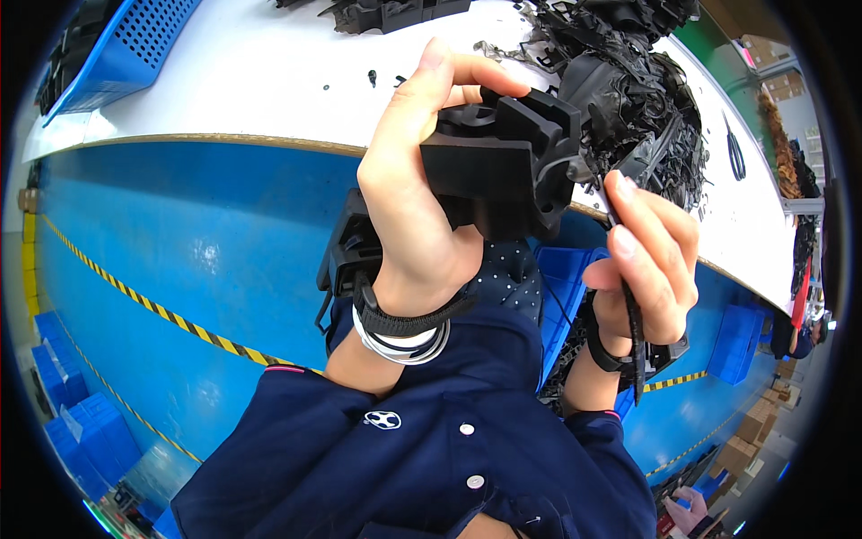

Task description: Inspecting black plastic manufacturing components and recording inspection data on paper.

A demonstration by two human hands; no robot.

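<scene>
My left hand (409,171) is wrapped round a black moulded plastic part (485,171), holding it up over the table's front edge. The part is blocky, with a flat side panel and a ribbed, hollowed upper side. Pinched in my right hand (660,260) is a slender black-handled trimming knife (634,332). Its thin tip points up toward the part's right edge, where a pale, thin sliver of plastic (577,169) shows. Whether the tip touches the part I cannot tell. The palm side of my left hand's grip is partly hidden behind the part.
A heap of black plastic scraps (678,117) covers the white table (251,94) beyond my right hand. Dark-handled snips (734,148) lie farther right. Another black part (395,13) sits at the back. A blue perforated basket (135,54) is at far left; a blue bin (561,287) stands below the table edge.
</scene>
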